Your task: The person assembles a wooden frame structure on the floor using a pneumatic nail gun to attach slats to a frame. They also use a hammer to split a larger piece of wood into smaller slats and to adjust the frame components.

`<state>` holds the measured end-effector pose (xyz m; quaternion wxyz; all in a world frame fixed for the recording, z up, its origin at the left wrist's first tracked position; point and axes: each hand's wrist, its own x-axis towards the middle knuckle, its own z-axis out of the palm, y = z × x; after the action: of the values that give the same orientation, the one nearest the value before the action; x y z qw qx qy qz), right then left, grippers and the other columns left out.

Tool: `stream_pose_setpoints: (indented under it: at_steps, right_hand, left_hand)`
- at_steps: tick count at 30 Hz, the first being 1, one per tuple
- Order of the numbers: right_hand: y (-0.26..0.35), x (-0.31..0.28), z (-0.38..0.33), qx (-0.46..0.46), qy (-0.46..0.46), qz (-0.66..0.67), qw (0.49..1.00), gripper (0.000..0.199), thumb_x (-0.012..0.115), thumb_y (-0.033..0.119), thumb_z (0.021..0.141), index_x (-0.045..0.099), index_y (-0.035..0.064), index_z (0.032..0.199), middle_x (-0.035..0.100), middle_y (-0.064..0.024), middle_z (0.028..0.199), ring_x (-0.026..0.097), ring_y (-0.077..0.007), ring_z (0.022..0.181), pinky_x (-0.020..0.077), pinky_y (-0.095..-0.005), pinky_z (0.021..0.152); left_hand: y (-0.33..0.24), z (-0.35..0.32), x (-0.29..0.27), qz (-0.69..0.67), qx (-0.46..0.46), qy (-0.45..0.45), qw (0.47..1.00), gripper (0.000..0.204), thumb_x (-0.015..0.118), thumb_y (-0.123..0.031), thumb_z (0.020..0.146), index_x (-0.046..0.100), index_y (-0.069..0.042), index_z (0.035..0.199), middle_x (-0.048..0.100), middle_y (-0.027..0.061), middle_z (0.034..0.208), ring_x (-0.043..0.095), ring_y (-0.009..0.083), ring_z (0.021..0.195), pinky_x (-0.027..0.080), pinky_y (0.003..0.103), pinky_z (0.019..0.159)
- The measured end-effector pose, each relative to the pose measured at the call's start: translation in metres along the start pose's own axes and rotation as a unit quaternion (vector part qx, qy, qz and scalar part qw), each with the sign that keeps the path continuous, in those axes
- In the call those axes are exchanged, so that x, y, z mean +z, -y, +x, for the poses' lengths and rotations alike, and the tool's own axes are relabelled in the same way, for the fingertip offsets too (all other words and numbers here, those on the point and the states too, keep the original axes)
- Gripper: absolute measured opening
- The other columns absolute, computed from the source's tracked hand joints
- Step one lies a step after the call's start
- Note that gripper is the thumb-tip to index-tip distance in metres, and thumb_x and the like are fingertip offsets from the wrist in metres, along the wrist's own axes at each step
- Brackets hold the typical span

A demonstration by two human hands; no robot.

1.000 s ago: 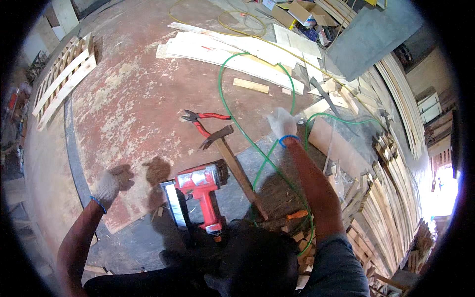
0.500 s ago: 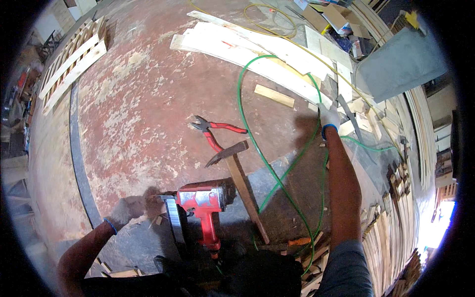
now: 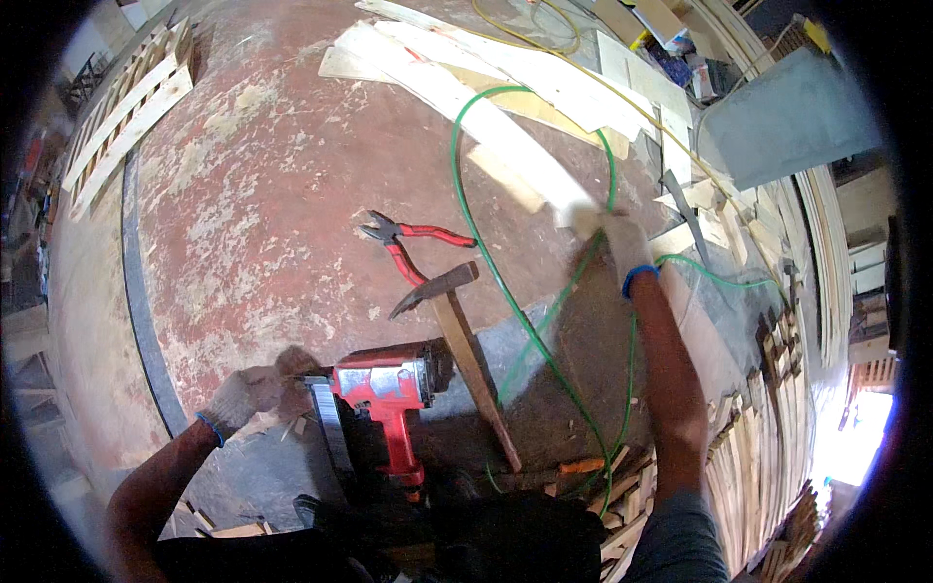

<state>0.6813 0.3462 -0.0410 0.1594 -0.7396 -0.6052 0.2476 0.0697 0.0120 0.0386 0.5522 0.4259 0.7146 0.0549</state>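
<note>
My right hand, in a pale glove with a blue cuff, grips the near end of a long thin white wooden board. The board slants away to a pile of similar boards. My left hand, gloved too, is low on the left beside the nose of a red and silver nail gun; its fingers are dark and blurred. The nail gun lies on the floor close to my body. Right of it rests a wooden-handled hammer, its head touching or overlapping a handle of the red-handled pliers.
A green air hose loops across the floor and over the board. Pale boards lie at the far side, with wood offcuts at right. Stacked strips stand at lower right. A slatted pallet sits far left.
My right hand has moved left and slightly nearer, now with a white board in its grip. The board's near end has swung toward me, and the short wood piece is partly covered.
</note>
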Motion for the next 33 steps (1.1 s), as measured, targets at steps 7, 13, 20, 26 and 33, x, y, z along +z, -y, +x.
stream_pose_setpoints:
  at_steps: [7, 13, 20, 26, 33]
  right_hand:
    - [0.084, 0.04, -0.076, -0.294, -0.161, -0.069, 0.94, 0.053, 0.073, 0.045, 0.085, 0.063, 0.0028, 0.115, 0.068, -0.0212, 0.108, 0.066, -0.0377, 0.104, 0.0528, -0.0448, 0.093]
    - [0.115, 0.061, -0.07, -0.145, -0.049, -0.224, 0.962, 0.08, 0.083, 0.051, 0.076, 0.053, -0.001, 0.129, 0.068, -0.0207, 0.116, 0.068, -0.0393, 0.103, 0.0569, -0.0473, 0.086]
    - [0.11, 0.034, -0.038, -0.128, 0.278, 0.021, 0.952, 0.081, 0.083, 0.052, 0.078, 0.056, -0.0019, 0.132, 0.066, -0.0185, 0.108, 0.069, -0.0307, 0.093, 0.058, -0.0434, 0.072]
    - [0.106, 0.027, -0.091, 0.029, 0.488, 0.727, 0.482, 0.072, 0.054, 0.062, 0.101, 0.048, 0.0044, 0.145, 0.062, -0.0126, 0.114, 0.062, -0.0213, 0.087, 0.0544, -0.0308, 0.066]
    - [0.116, 0.073, -0.18, 0.093, 0.477, 0.767, 0.42, 0.073, 0.051, 0.061, 0.101, 0.049, -0.0012, 0.14, 0.062, -0.014, 0.111, 0.061, -0.0234, 0.086, 0.053, -0.0363, 0.067]
  left_hand:
    - [-0.046, 0.012, 0.003, -0.28, 0.028, 0.034, 0.959, 0.038, 0.065, -0.015, 0.101, 0.063, 0.003, 0.135, 0.071, 0.0111, 0.123, 0.068, 0.0166, 0.11, 0.057, 0.032, 0.092]
    - [-0.105, -0.023, 0.007, -0.055, 0.113, 0.029, 0.992, 0.051, 0.063, -0.01, 0.102, 0.048, 0.006, 0.148, 0.058, 0.0194, 0.146, 0.063, 0.0307, 0.127, 0.053, 0.043, 0.108]
    - [-0.114, -0.061, 0.008, -0.237, 0.066, 0.016, 0.969, 0.041, 0.065, -0.018, 0.103, 0.06, 0.004, 0.138, 0.07, 0.0151, 0.129, 0.067, 0.0199, 0.118, 0.052, 0.035, 0.102]
    - [-0.158, -0.104, 0.004, -0.151, 0.146, 0.041, 0.977, 0.043, 0.059, -0.018, 0.107, 0.054, 0.002, 0.145, 0.07, 0.0128, 0.127, 0.067, 0.0189, 0.119, 0.053, 0.035, 0.101]
    - [-0.204, -0.176, 0.02, -0.231, 0.253, 0.145, 0.928, 0.034, 0.06, -0.013, 0.106, 0.061, 0.004, 0.136, 0.069, 0.0149, 0.122, 0.067, 0.0191, 0.098, 0.056, 0.037, 0.087]
